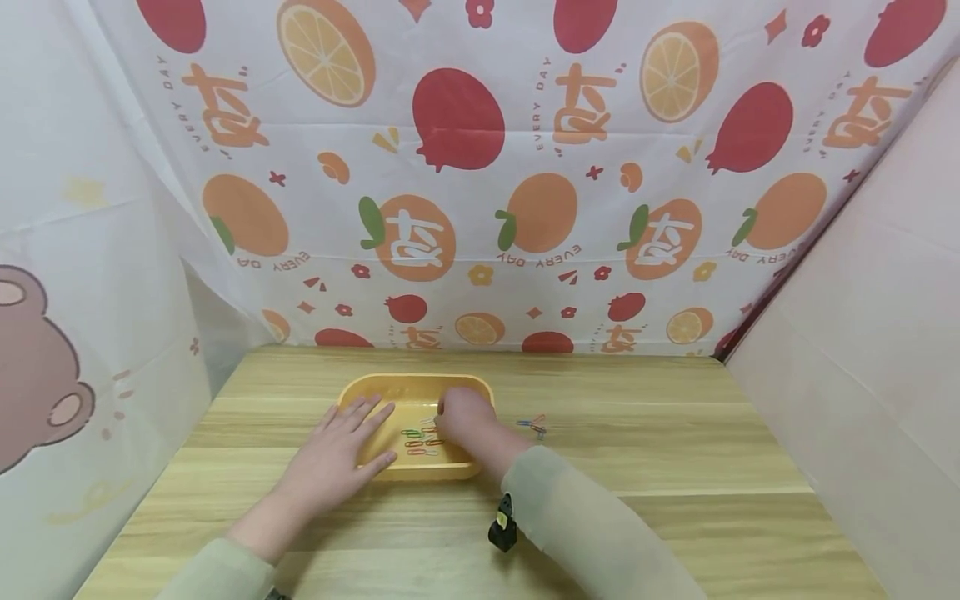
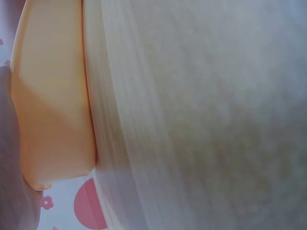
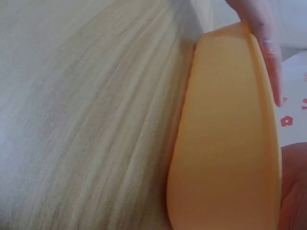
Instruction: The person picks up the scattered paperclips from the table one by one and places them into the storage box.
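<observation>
My left hand (image 1: 335,452) lies across the left end of a shallow yellow plastic tray (image 1: 427,472), fingers straight and spread. Inside the tray, several colored paper clips (image 1: 415,444), red, green and white, lie loose on the bottom. My right hand (image 1: 467,414) reaches over the tray's right end, its fingers curled down beside the clips. Its fingertips are hidden behind the hand, so I cannot tell whether they pinch a clip. In the right wrist view, the tray's outer wall (image 3: 220,129) stands in front, with left-hand fingers (image 3: 271,62) along its rim.
A small cluster of red and blue paper clips (image 1: 535,427) sits on the wooden table (image 1: 660,467), right of the tray. Behind the table hangs a fruit-print cloth (image 1: 465,275). Pale cloth walls (image 1: 862,333) close in both sides.
</observation>
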Demonstrator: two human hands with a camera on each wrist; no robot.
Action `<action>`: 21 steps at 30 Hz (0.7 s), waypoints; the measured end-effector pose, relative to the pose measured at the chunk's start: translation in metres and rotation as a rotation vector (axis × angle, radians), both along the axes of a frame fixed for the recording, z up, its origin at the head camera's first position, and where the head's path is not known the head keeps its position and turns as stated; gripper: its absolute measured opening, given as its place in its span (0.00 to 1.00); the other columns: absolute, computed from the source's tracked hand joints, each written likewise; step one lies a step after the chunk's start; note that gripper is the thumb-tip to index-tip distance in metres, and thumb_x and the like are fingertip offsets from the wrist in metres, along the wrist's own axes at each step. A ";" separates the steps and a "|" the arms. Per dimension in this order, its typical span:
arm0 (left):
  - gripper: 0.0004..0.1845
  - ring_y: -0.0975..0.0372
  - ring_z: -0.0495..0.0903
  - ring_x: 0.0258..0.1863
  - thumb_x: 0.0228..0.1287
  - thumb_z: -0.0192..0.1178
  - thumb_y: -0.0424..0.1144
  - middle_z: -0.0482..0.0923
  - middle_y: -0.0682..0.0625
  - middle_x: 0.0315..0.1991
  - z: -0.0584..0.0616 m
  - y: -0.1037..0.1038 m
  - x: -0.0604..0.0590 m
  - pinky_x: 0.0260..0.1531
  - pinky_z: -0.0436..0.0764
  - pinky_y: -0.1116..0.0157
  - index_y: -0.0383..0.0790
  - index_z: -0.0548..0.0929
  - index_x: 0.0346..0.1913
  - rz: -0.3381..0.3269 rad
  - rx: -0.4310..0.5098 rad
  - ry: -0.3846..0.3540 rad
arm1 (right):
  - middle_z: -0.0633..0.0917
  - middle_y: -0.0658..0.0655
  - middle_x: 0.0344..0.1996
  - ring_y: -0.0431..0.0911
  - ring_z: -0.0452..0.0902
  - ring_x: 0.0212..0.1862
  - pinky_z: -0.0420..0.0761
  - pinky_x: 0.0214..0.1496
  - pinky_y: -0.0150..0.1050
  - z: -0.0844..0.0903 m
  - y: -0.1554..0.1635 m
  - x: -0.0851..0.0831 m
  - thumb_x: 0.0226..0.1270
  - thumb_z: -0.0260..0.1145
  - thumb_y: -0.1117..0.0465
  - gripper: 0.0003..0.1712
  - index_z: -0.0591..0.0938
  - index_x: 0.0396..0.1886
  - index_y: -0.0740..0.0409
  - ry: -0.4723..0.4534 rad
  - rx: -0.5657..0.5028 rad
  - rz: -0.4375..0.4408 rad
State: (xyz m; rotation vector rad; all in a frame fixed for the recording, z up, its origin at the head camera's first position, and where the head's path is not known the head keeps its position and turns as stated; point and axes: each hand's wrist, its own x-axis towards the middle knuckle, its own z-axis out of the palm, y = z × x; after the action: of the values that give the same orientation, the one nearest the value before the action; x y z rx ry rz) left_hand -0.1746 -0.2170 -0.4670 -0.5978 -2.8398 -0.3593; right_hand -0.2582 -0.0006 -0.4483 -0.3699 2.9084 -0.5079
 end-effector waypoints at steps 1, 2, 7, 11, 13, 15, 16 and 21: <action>0.40 0.46 0.55 0.75 0.67 0.53 0.66 0.59 0.44 0.75 0.000 0.000 0.000 0.73 0.48 0.42 0.51 0.63 0.76 -0.001 0.001 0.002 | 0.82 0.44 0.27 0.40 0.75 0.31 0.79 0.37 0.36 0.001 0.001 0.000 0.64 0.68 0.55 0.06 0.86 0.30 0.49 0.016 -0.003 0.001; 0.40 0.46 0.55 0.75 0.67 0.53 0.67 0.59 0.44 0.75 0.000 0.000 0.000 0.73 0.48 0.42 0.51 0.63 0.76 -0.002 0.000 0.004 | 0.83 0.44 0.28 0.40 0.76 0.33 0.79 0.39 0.37 0.001 0.001 0.000 0.65 0.68 0.53 0.06 0.87 0.31 0.49 0.029 -0.008 0.001; 0.40 0.46 0.56 0.75 0.67 0.52 0.67 0.60 0.44 0.75 -0.002 0.000 -0.001 0.73 0.49 0.42 0.50 0.64 0.76 -0.008 -0.001 0.017 | 0.86 0.42 0.35 0.39 0.80 0.40 0.80 0.45 0.37 0.010 0.004 0.003 0.66 0.69 0.49 0.10 0.89 0.40 0.46 0.114 -0.046 0.007; 0.39 0.45 0.56 0.75 0.67 0.55 0.65 0.60 0.43 0.75 -0.002 0.000 -0.001 0.73 0.48 0.42 0.49 0.64 0.76 -0.008 0.002 0.020 | 0.83 0.42 0.30 0.38 0.75 0.33 0.77 0.34 0.34 0.018 0.008 0.006 0.67 0.68 0.48 0.11 0.89 0.43 0.45 0.114 -0.162 -0.017; 0.39 0.45 0.56 0.75 0.67 0.56 0.64 0.60 0.43 0.75 -0.002 0.000 -0.001 0.73 0.48 0.42 0.49 0.64 0.75 -0.008 0.004 0.022 | 0.80 0.42 0.28 0.38 0.73 0.31 0.74 0.30 0.33 0.020 0.011 0.008 0.67 0.68 0.49 0.10 0.89 0.44 0.45 0.111 -0.230 -0.031; 0.39 0.45 0.56 0.74 0.67 0.57 0.63 0.60 0.43 0.75 -0.002 0.000 -0.001 0.73 0.48 0.42 0.49 0.64 0.75 -0.007 0.005 0.024 | 0.79 0.42 0.27 0.38 0.72 0.30 0.73 0.29 0.32 0.021 0.014 0.009 0.67 0.68 0.48 0.10 0.89 0.43 0.44 0.109 -0.297 -0.044; 0.39 0.45 0.56 0.74 0.67 0.57 0.63 0.60 0.43 0.75 -0.002 0.000 -0.001 0.73 0.47 0.43 0.49 0.64 0.75 -0.007 0.006 0.025 | 0.79 0.42 0.27 0.39 0.72 0.30 0.73 0.29 0.32 0.021 0.016 0.010 0.68 0.68 0.48 0.10 0.89 0.44 0.44 0.112 -0.322 -0.053; 0.38 0.45 0.56 0.74 0.67 0.60 0.60 0.60 0.43 0.75 -0.003 0.001 -0.001 0.73 0.47 0.42 0.49 0.65 0.75 -0.008 0.009 0.028 | 0.80 0.41 0.29 0.38 0.73 0.32 0.75 0.33 0.33 0.019 0.031 0.014 0.67 0.68 0.48 0.12 0.89 0.45 0.44 0.184 -0.404 -0.071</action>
State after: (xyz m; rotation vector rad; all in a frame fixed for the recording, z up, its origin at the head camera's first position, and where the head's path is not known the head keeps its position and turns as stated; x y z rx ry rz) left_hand -0.1758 -0.2157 -0.4698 -0.6082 -2.8085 -0.3625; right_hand -0.2446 0.0299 -0.4298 -0.3824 2.9877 -1.1354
